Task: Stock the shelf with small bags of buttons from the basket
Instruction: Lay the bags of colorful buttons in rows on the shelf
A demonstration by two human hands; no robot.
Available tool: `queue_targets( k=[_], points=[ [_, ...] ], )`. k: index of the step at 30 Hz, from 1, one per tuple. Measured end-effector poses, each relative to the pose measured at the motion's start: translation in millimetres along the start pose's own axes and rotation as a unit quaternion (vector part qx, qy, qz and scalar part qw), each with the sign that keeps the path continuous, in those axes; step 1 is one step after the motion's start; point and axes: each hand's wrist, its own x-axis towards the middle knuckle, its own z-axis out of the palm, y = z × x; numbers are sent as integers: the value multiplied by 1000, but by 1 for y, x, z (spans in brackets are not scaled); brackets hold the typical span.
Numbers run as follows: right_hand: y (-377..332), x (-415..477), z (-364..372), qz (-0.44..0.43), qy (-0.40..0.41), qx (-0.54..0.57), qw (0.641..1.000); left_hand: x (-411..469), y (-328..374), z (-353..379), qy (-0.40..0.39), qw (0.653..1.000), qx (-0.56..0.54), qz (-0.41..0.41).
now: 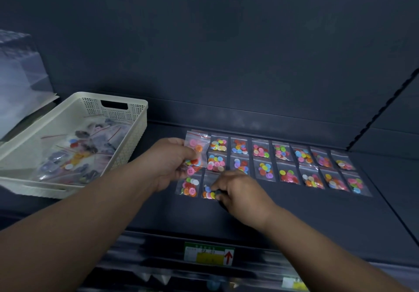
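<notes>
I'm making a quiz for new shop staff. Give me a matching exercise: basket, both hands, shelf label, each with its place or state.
1 basket
2 left hand
3 right hand
4 shelf label

A pinches the front-row bag on the shelf
B on the shelf's front edge, red arrow
C holds the raised bag
D left of the rows, bags inside

Pairs: 1-D, 2-C, 3-A, 4-B

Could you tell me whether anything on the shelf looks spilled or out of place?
Nothing stands out. The clear small bags of coloured buttons lie flat in tidy rows on the dark shelf, none spilled. The left hand holds a further bag; the right hand pinches a front-row bag.
</notes>
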Motion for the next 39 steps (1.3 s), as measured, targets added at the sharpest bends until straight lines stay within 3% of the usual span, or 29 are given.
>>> queue_targets(
  k=[8,12,17,25,28,31,33,36,39],
  points=[
    [3,-3,-7,-3,13,23,1000,2,0,4,-8,1000,-1,-5],
    [17,-15,-26,76,73,78,991,2,0,9,-18,1000,-2,-9],
    [34,-42,-25,118,26,46,992,3,-3,18,-33,999,-17,-26],
    [31,-41,-21,131,38,64,989,4,-6,30,-65,997,-1,-29],
    [19,-35,-32,188,114,261,940,1,-7,36,-83,996,-8,-17],
    [4,-27,-44,222,121,502,827,-2,-9,46,-93,996,18,6],
    [-1,-23,-46,229,107,584,771,-4,-10,53,-105,993,46,24],
    [-1,-22,-45,256,113,613,739,-7,-11,61,-133,989,60,37],
    [5,-28,-46,270,118,613,733,-7,-11,65,-139,990,30,16]
  ],
)
